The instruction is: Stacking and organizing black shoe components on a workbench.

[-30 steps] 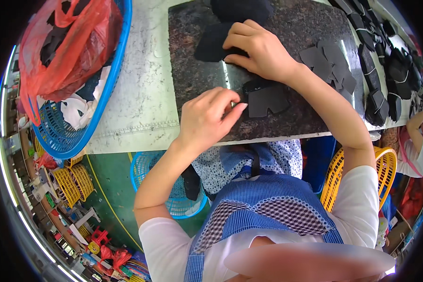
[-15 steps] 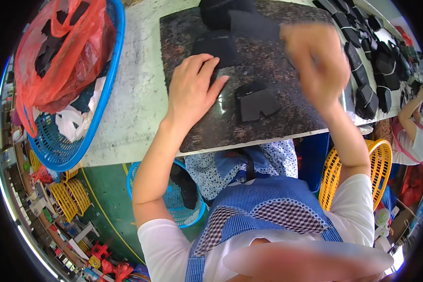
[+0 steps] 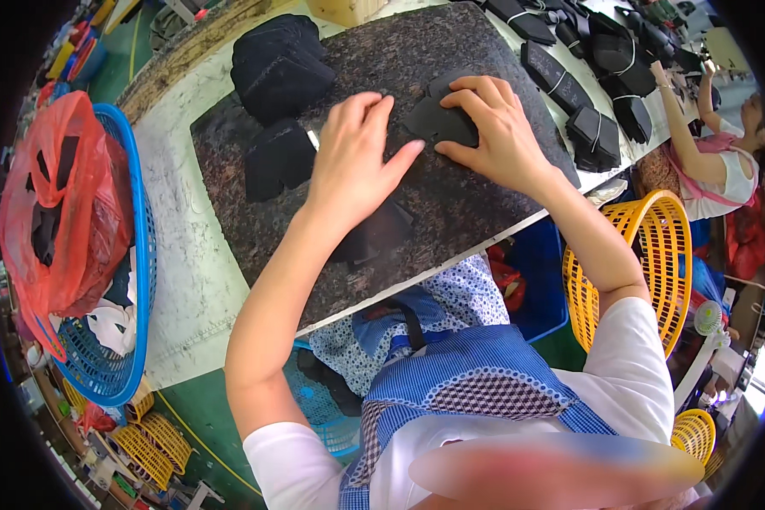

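A flat black cut piece (image 3: pixel 438 119) lies on the dark speckled slab (image 3: pixel 450 204). My right hand (image 3: pixel 493 127) rests on its right side, fingers curled over the top edge and thumb against the lower edge. My left hand (image 3: pixel 353 161) lies flat with fingers spread, its fingertips at the piece's left edge. A small black piece (image 3: pixel 276 161) sits left of that hand, and a thick stack of black pieces (image 3: pixel 280 64) stands at the slab's far left corner. More black pieces (image 3: pixel 374 238) lie partly under my left forearm.
A blue basket (image 3: pixel 140 280) holding a red plastic bag (image 3: pixel 59 204) stands on the pale table at left. Bundled black pieces (image 3: pixel 595 136) line the far right. A yellow basket (image 3: pixel 654 263) sits below the table edge. Another person (image 3: pixel 714 161) works at right.
The view shifted, so the slab sits more central. My right hand came down onto the black piece and my left hand moved right to meet it.
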A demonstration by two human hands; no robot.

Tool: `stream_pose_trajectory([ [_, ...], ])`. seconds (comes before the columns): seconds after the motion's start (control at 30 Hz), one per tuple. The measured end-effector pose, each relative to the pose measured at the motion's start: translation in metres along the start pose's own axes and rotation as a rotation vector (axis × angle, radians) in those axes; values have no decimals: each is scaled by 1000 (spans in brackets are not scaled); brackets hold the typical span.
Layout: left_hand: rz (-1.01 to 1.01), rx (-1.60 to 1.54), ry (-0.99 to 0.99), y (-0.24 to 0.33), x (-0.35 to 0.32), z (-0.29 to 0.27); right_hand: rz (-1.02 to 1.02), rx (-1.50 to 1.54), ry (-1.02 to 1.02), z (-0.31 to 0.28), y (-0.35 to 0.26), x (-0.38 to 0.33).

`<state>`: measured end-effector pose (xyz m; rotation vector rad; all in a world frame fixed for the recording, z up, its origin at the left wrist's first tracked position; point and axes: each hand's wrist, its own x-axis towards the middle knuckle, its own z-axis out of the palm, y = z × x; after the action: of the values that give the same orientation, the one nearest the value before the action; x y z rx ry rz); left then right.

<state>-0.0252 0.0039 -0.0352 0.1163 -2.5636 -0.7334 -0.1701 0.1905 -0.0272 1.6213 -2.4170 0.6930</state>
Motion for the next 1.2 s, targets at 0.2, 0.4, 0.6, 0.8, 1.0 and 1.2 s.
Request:
stream_pose_trajectory([
  [0.2, -143, 24, -70, 1, 37, 33, 59, 133, 34, 2, 4, -6],
  [0.4, 83, -71, -5, 17, 24, 12, 20, 2, 42, 6, -2, -14],
  [0.6, -301, -395, 127, 48, -73, -62, -87, 277, 7, -25, -28, -30],
  [0.8, -461, -650, -182, 70, -148, -72, 326, 1204, -1003, -30, -76, -60],
  [1.0, -767, -568, -97, 24, -103, -74, 489, 946, -648, -7, -93, -5],
  [1.2, -774, -577, -217, 0, -97, -61, 519, 831, -678, 6, -91, -4],
])
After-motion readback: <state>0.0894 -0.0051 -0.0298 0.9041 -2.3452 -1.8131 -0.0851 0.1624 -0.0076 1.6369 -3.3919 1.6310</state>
